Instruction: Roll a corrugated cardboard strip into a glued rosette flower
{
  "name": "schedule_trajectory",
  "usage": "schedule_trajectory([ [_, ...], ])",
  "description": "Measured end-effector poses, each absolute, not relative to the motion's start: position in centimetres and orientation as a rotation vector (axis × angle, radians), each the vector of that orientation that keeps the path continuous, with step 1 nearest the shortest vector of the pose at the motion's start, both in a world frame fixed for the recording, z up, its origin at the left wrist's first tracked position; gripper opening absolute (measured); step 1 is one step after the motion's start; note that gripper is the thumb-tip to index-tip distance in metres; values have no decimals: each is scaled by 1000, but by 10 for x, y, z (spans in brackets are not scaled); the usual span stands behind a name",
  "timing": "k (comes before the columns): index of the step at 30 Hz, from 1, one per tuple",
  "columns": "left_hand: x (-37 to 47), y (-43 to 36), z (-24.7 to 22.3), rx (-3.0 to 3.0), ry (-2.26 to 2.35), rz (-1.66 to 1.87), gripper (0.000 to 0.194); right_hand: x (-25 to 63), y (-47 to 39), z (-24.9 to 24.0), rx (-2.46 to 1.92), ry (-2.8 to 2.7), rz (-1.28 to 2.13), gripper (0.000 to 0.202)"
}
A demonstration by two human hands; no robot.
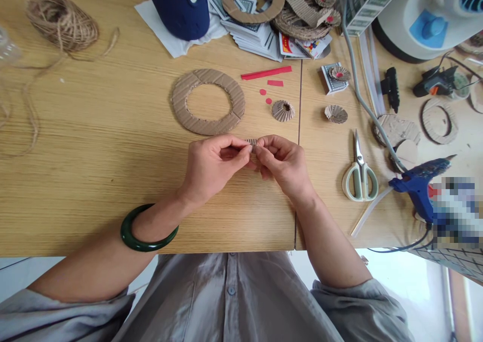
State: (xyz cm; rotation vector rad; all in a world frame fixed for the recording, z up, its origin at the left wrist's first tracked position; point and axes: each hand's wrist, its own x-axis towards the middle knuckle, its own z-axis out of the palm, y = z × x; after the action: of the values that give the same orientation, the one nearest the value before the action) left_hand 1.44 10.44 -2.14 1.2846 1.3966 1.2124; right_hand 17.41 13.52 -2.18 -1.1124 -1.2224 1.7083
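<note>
Between fingers point(245, 154), corrugated strip point(251, 142); cards point(257, 42), print illegible.

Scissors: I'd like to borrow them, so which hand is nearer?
Right. The right hand is left of the scissors; the left hand is farther left, past the right.

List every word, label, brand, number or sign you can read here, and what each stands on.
No text can be read for certain.
Face-up cards: printed marks, too small to read.
Small patterned block: print too fine to read.
Patterned stack at the top right: too blurred to read.
Pixelated patch: nothing legible.
</note>
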Motion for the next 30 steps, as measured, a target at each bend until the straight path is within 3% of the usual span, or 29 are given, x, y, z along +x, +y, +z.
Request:
schedule_trajectory([
  [30, 4, 109, -18, 1515, 1380, 996, 13, 180, 137, -24, -1123, -1353, 1665, 43],
])
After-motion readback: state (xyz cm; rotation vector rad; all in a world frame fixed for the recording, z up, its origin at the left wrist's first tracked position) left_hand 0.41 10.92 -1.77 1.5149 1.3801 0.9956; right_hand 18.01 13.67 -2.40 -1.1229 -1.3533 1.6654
